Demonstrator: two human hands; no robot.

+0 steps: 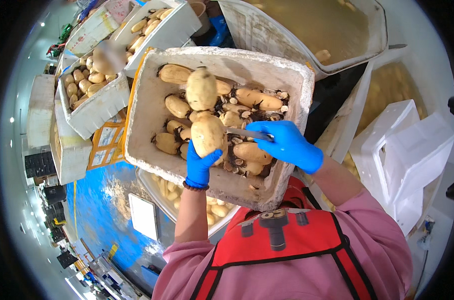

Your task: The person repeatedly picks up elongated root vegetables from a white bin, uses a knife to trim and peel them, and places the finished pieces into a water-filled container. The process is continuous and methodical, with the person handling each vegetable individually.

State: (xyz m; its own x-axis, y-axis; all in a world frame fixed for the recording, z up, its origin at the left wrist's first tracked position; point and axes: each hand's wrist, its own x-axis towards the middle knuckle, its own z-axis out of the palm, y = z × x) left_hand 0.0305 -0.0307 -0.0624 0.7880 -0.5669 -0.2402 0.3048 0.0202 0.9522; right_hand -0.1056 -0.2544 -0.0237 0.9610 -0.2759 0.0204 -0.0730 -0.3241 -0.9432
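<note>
My left hand (199,165), in a blue glove, is closed around the lower end of a pale lotus root (209,135) of two plump segments, held up over a foam box. In my right hand (292,147), also gloved in blue, is a knife (248,133). Its metal blade points left, its tip end at the root's right side; whether it touches cannot be made out. Below both hands, the worn white foam box (137,132) holds several lotus roots (258,99) with dark joints, among cut-off bits and slices.
Left of the box stand foam boxes (99,107) filled with lotus roots. A large tub (267,30) of cloudy water is at the far right, and white foam pieces (412,155) lie on the right. Beneath the box's near edge sits a basin (222,227) of pale roots.
</note>
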